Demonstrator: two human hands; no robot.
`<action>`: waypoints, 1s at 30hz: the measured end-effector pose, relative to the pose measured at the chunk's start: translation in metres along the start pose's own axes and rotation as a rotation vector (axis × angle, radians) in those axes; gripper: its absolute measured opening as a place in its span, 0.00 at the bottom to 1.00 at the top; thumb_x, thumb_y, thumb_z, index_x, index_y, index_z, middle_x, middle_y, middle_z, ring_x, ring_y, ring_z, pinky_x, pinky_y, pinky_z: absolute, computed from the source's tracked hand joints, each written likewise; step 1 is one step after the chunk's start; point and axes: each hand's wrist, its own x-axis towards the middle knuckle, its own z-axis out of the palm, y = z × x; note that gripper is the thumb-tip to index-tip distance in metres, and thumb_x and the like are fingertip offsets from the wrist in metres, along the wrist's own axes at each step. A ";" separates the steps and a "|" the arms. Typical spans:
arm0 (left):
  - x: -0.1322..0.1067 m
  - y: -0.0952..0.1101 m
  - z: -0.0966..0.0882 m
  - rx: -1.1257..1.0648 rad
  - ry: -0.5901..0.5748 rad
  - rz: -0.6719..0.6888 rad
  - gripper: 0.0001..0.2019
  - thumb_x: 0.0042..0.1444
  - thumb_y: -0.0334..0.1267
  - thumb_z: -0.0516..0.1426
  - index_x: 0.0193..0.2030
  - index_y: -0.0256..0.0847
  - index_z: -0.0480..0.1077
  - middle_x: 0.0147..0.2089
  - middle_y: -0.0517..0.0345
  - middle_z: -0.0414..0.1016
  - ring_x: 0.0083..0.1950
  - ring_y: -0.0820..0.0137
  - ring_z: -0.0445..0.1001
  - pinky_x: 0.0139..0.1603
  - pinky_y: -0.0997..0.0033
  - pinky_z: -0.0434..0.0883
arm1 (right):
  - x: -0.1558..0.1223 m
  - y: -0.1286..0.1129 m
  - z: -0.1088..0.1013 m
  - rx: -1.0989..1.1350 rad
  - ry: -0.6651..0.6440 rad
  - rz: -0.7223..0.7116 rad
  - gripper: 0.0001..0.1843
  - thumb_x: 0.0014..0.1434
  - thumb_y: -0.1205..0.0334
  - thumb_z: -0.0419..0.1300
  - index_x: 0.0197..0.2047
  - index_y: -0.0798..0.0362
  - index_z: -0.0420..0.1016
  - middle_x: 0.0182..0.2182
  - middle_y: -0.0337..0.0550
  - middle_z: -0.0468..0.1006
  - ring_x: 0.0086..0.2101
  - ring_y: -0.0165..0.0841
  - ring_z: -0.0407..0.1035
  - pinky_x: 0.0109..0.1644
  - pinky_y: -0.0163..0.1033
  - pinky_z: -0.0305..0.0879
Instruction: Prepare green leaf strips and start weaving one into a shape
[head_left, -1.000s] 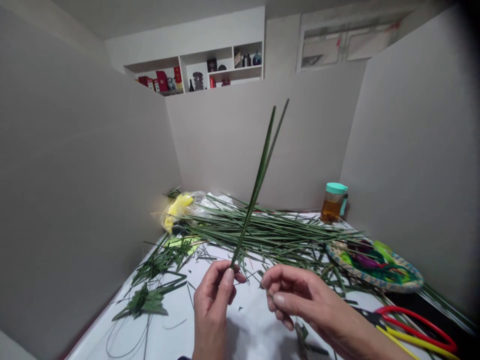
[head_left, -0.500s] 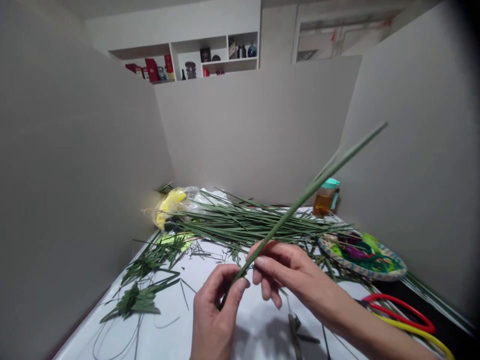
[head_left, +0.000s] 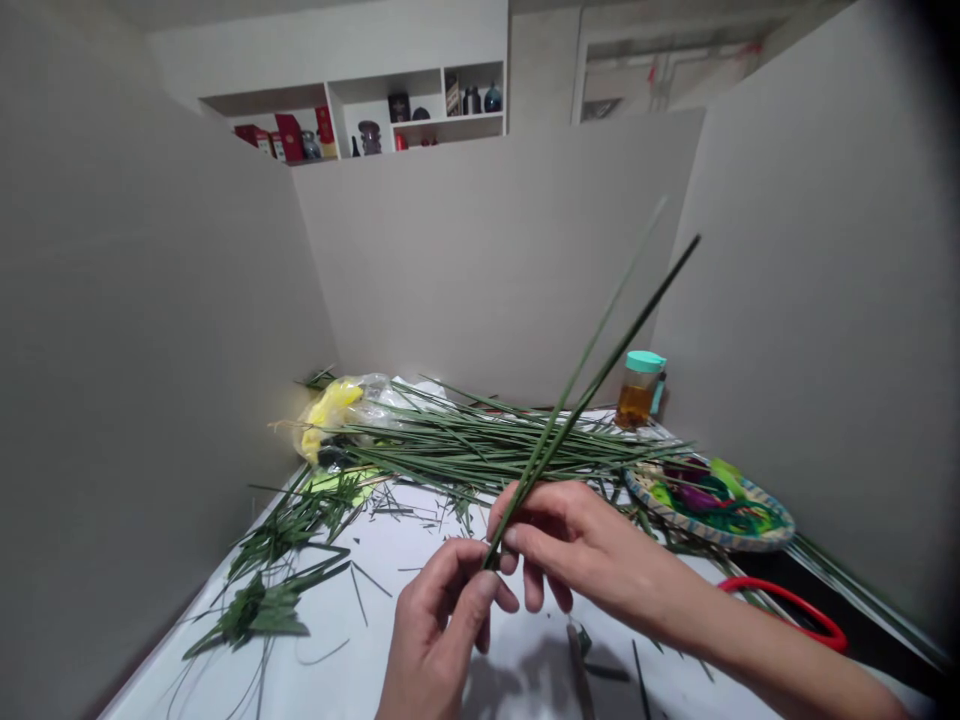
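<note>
My left hand (head_left: 446,625) pinches the lower end of a long green leaf (head_left: 628,340) between thumb and forefinger. Just above that, my right hand (head_left: 574,540) grips the same leaf, its other fingers loosely curled. From my hands the leaf slants up to the right and parts into two narrow lengths, one darker, one paler. Below my right hand a slim tool (head_left: 580,675), its kind unclear, lies on the white table beside short leaf scraps (head_left: 606,673). To the left sits a woven green leaf piece (head_left: 259,610) with trailing strands.
A pile of long leaves (head_left: 480,450) spans the back, beside a plastic bag (head_left: 334,410) with yellow contents. At right stand a teal-lidded jug (head_left: 637,395) of amber liquid and a woven basket (head_left: 769,540) of colourful pieces. A red loop handle (head_left: 814,612) lies nearer. Grey panels (head_left: 495,270) enclose the table.
The leaf has turned more upright, and its two lengths now stand visibly apart. My left hand has come closer to my right. The whole view has shifted slightly.
</note>
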 end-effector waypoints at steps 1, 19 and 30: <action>0.000 0.000 0.001 0.014 0.000 0.011 0.14 0.60 0.49 0.57 0.38 0.38 0.71 0.30 0.57 0.70 0.25 0.75 0.62 0.28 0.78 0.61 | 0.001 0.000 0.001 -0.031 -0.014 0.009 0.09 0.61 0.68 0.50 0.34 0.54 0.71 0.27 0.38 0.75 0.25 0.25 0.71 0.21 0.24 0.62; 0.005 -0.009 0.001 -0.232 -0.018 -0.092 0.16 0.60 0.45 0.57 0.34 0.31 0.74 0.34 0.49 0.71 0.23 0.77 0.63 0.22 0.78 0.60 | 0.010 0.013 -0.008 0.071 -0.158 -0.021 0.09 0.62 0.60 0.55 0.34 0.56 0.72 0.26 0.39 0.76 0.24 0.24 0.70 0.21 0.25 0.60; 0.000 -0.011 0.003 -0.068 0.034 -0.093 0.18 0.60 0.52 0.56 0.39 0.35 0.72 0.32 0.52 0.72 0.17 0.77 0.66 0.15 0.82 0.60 | 0.013 0.017 -0.020 0.240 -0.176 0.030 0.16 0.57 0.51 0.63 0.38 0.57 0.72 0.28 0.38 0.75 0.22 0.22 0.70 0.19 0.24 0.60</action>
